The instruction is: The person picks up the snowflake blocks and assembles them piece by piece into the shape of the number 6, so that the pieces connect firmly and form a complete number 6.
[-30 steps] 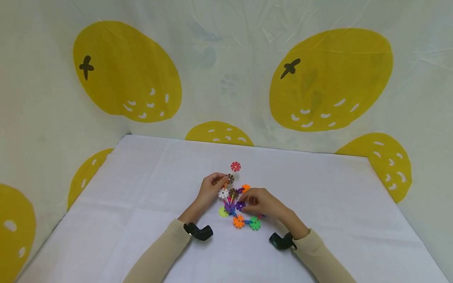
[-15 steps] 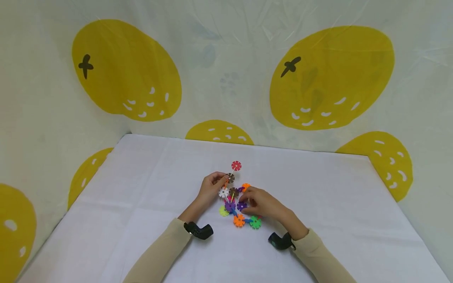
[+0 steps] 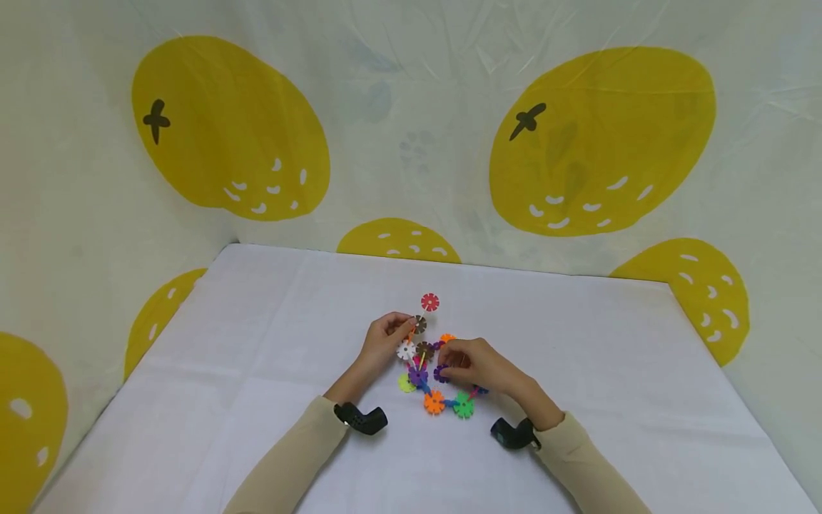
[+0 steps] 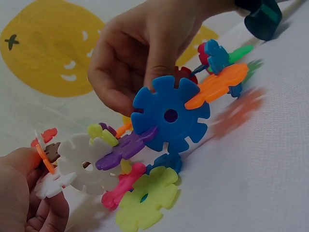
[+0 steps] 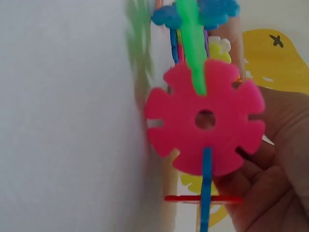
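Note:
A chain of interlocking plastic snowflake discs in several colours runs between both hands. My left hand (image 3: 384, 341) pinches its far left end, close to a brown disc (image 3: 420, 325) and a white disc (image 3: 407, 350); in the left wrist view the fingers lie around an orange disc (image 4: 45, 158). A red disc (image 3: 429, 302) sticks up beyond them. My right hand (image 3: 480, 365) pinches a purple disc (image 3: 440, 373) between thumb and fingers, partly hidden by them. In the left wrist view a blue disc (image 4: 186, 130) covers those fingertips. A pink disc (image 5: 205, 101) stands before the right palm.
Orange (image 3: 434, 402) and green (image 3: 464, 405) discs of the chain lie nearest me on the white tablecloth (image 3: 270, 343). A yellow-green disc (image 4: 147, 200) hangs low on the left. Behind stands a white curtain (image 3: 411, 128) with yellow fruit prints.
My right thumb and fingers have drawn closer together over the purple disc, covering more of it, and it has shifted slightly right. My left hand has hardly moved.

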A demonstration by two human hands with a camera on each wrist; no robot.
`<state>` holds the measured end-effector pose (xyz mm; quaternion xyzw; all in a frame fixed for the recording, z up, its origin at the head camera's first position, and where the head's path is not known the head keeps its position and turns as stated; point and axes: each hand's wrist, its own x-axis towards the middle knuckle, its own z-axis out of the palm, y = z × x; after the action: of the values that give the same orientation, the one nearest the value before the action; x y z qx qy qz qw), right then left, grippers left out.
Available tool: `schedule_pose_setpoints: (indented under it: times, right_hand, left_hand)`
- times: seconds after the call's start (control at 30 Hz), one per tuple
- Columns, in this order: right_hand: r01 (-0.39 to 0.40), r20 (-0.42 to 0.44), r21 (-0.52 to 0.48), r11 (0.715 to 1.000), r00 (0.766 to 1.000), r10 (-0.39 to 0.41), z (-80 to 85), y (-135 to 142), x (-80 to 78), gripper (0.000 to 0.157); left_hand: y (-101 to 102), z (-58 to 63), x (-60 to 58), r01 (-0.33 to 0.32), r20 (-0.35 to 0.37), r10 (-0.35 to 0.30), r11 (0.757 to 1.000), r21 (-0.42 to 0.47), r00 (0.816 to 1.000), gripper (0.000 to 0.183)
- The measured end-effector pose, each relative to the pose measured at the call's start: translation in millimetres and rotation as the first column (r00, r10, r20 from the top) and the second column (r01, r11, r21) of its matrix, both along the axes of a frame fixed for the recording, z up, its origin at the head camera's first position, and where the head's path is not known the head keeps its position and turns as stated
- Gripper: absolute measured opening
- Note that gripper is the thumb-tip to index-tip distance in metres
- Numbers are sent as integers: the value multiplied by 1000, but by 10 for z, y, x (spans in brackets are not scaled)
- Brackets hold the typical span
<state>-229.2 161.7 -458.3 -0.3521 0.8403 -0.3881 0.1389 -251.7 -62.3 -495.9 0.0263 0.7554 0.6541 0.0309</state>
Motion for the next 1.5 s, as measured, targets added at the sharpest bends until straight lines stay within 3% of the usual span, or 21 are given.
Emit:
schedule_pose_setpoints:
  times: [0.2, 0.47, 0.67, 0.93, 1.17, 1.27, 1.5]
  right_hand:
    - [82, 19, -160, 984, 997, -80, -19, 52, -82, 18]
    - [272, 90, -317, 909, 962, -257, 6, 135, -200, 22]
    - [324, 173, -380, 867, 945, -277, 2, 149, -257, 22]
    - [300, 172, -351, 887, 952, -254, -44, 105, -341, 20]
    - [304, 199, -332, 893, 948, -249, -67, 52, -373, 20]
    - [318, 220, -333, 888, 942, -255, -86, 38, -378, 20]
    - [305, 226, -363, 880, 946, -234, -94, 22, -368, 19]
  left_hand:
    - [18, -2, -7, -17, -8, 17, 1000, -16, 1000, 27]
    - [29, -28, 9, 7, -12, -7, 1000, 28, 1000, 23]
    - [26, -27, 15, 39, 11, -40, 997, 69, 999, 26]
    - [6, 8, 14, 57, 35, -60, 993, 100, 998, 30]
    - [-7, 306, 193, 101, -18, -100, 992, 76, 995, 25]
    - [-21, 280, 183, 130, -26, -128, 988, 87, 991, 25]
    - [-17, -39, 4, 150, -9, -150, 988, 44, 989, 25]
